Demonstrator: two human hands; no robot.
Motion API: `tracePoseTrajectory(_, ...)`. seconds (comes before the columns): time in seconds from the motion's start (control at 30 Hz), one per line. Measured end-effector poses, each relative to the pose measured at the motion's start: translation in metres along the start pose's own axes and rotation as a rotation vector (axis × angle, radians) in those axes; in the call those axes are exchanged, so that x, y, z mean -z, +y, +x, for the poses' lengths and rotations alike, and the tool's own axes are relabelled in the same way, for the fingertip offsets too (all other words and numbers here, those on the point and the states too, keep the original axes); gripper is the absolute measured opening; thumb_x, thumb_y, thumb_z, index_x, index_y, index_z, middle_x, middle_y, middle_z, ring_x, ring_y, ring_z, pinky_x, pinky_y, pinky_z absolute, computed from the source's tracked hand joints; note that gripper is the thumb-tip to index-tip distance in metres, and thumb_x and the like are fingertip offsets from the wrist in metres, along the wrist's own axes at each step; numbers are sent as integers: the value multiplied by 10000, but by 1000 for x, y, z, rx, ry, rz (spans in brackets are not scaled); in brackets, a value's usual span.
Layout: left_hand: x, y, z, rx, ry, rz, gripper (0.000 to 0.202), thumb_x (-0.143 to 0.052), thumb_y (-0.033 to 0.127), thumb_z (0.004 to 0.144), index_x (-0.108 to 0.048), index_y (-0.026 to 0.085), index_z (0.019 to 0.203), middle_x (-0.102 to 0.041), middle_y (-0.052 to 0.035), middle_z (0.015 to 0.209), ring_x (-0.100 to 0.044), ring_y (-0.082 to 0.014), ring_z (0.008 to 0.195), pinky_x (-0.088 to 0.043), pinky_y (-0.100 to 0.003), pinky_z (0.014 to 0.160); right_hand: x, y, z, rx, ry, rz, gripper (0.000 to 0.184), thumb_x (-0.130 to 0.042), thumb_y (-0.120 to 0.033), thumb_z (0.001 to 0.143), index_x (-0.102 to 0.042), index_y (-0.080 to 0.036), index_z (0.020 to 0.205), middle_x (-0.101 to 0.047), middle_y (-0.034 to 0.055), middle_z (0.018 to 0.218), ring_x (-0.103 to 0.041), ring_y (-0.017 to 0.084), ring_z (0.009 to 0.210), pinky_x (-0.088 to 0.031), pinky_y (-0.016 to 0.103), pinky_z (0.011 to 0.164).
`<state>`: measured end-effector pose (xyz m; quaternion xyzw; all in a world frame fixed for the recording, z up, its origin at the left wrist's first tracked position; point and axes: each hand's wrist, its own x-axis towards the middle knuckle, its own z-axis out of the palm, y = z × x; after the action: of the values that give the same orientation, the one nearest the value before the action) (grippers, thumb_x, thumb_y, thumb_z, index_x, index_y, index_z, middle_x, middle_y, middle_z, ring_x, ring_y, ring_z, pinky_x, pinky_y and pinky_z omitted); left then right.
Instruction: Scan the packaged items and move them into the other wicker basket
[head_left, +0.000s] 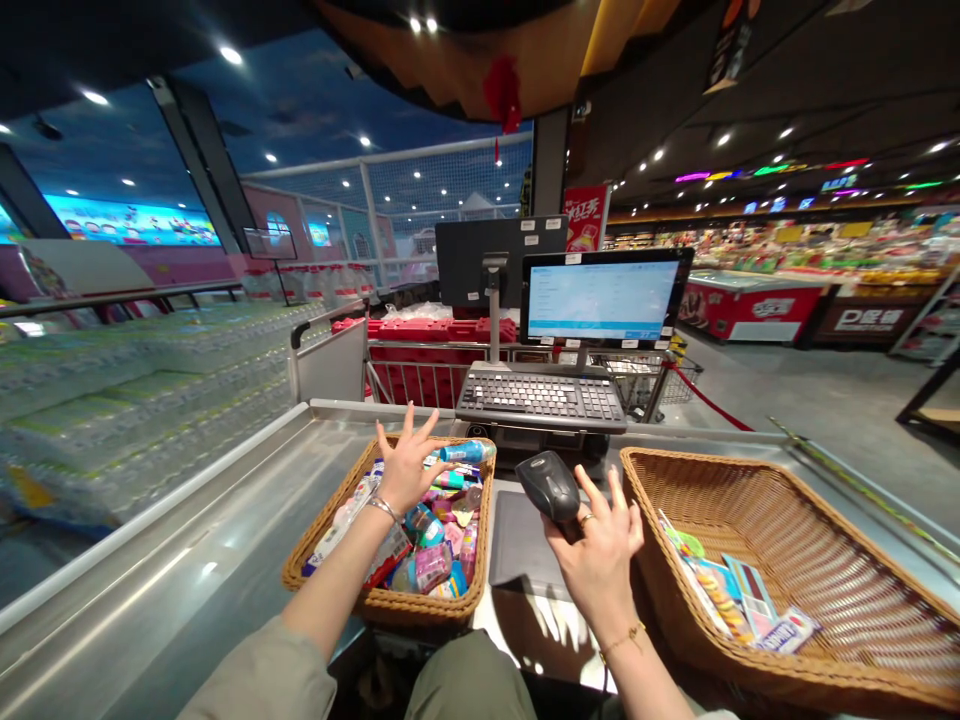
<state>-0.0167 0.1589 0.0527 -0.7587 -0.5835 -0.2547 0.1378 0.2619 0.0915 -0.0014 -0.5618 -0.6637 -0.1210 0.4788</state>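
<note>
Wide-spread, the left hand (406, 478) hovered at eleven o'clock. Around it opened a shop hall (840, 395), its dark ceiling (660, 90) dotted with lights (231, 55), stacked bottle packs (150, 405) at ten and a red freezer chest (750, 305) between one and two. Nearer ran a metal counter (187, 565) (dull silver, streaked with reflections). On it, a broad basket (795, 500) at two held a few small packages (742, 592); a lesser basket (427, 608) at eleven, beneath the left hand, was crowded with goods (433, 565). Beyond, near one, stood a lit screen (600, 298) above a keyboard (540, 395). Closer in, the right hand (596, 550) gripped a black scanner (549, 485), outer fingers raised. Beside the left hand lay a blue bottle (465, 453); contact was unclear.
</note>
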Motion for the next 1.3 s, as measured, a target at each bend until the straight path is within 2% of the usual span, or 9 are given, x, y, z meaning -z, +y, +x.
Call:
tracePoseTrajectory(0.37, -13, 34, 14, 27, 39, -49, 218, -610, 434, 854, -698, 326, 1022, -398, 8, 1513, -91, -311, 1494, 87, -718, 1113, 6, 1, 2, 7, -27, -8, 184, -597, -336, 815, -686, -225, 932, -568, 71, 1365, -258, 354, 1428, -178, 640, 1083)
tracePoseTrajectory(0.6, -19, 48, 19, 30, 34, -87, 190, -595, 392, 865, -702, 320, 1005, -406, 22, 1507, -86, -313, 1494, 87, -726, 1110, 11, -1, 4, 5, -33, 11, 175, -607, -300, 800, -690, -237, 940, -563, 54, 1374, -251, 351, 1434, -184, 640, 1090)
tracePoseTrajectory(0.87, -23, 55, 23, 31, 38, -105, 195, -584, 350, 871, -706, 320, 1021, -401, 13, 1505, -86, -309, 1494, 85, -722, 1109, 14, 2, 3, 27, -64, 22, 163, -630, -283, 779, -684, -239, 927, -548, 56, 1389, -211, 346, 1453, -168, 659, 1098)
tracePoseTrajectory(1.03, -27, 55, 24, 11, 53, -103, 202, -553, 362, 891, -697, 326, 1028, -390, 33, 1510, -76, -294, 1496, 93, -724, 1107, 14, 3, 3, 29, -78, 37, 162, -638, -270, 772, -685, -238, 924, -547, 56, 1392, -207, 353, 1454, -158, 666, 1098)
tracePoseTrajectory(1.3, -26, 56, 25, 15, 39, -99, 215, -573, 403, 877, -692, 327, 1039, -393, 17, 1513, -61, -297, 1497, 97, -725, 1106, 15, 2, 3, 37, -81, 42, 170, -636, -251, 766, -684, -240, 929, -546, 51, 1394, -212, 351, 1453, -151, 655, 1104)
